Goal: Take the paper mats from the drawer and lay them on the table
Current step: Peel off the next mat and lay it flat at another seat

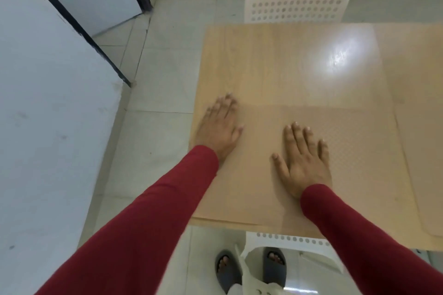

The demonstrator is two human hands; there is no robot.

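Head view: your left hand [219, 127] and right hand [303, 158] flat, fingers spread, gripping nothing, pressing paper mat [354, 151] onto table [263, 55]. Mat thin, light, floppy, likely slides; pinch corners, edges only.

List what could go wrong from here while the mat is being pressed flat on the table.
1. The left hand lies flat at the table's left edge; a sideways push might slide the paper mat off it.
2. The mat reaches close to the near edge, so pulling back the right hand could drag it over.
3. A second mat lies close on the right; shifting one may overlap them.
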